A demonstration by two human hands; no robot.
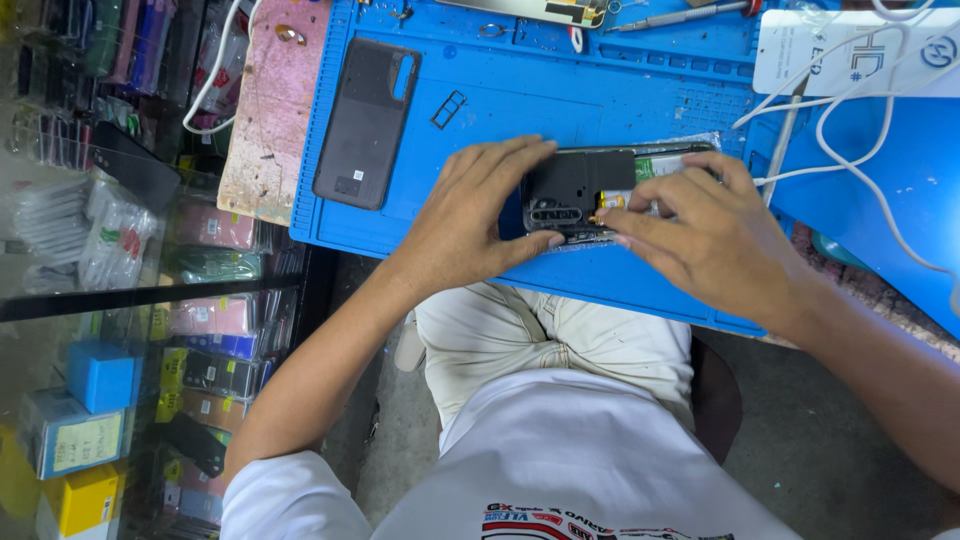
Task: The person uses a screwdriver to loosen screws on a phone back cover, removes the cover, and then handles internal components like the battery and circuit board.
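An opened black phone [585, 190] lies on the blue work mat [520, 90], its inner cover and battery showing. My left hand [475, 215] grips its left end, thumb under the near edge and fingers over the top. My right hand [715, 235] rests over its right half, fingertips pressing near the middle of the phone. The phone's removed dark back cover [365, 122] lies flat on the mat to the left, apart from both hands. A small metal tray piece [448, 109] sits between the cover and the phone.
White cables [850, 120] loop over the mat's right side beside a white package [860, 50]. A screwdriver [680, 15] and another device lie at the far edge. A pink worn board [270, 110] borders the mat's left. A glass case with boxed accessories [100, 380] stands at the left.
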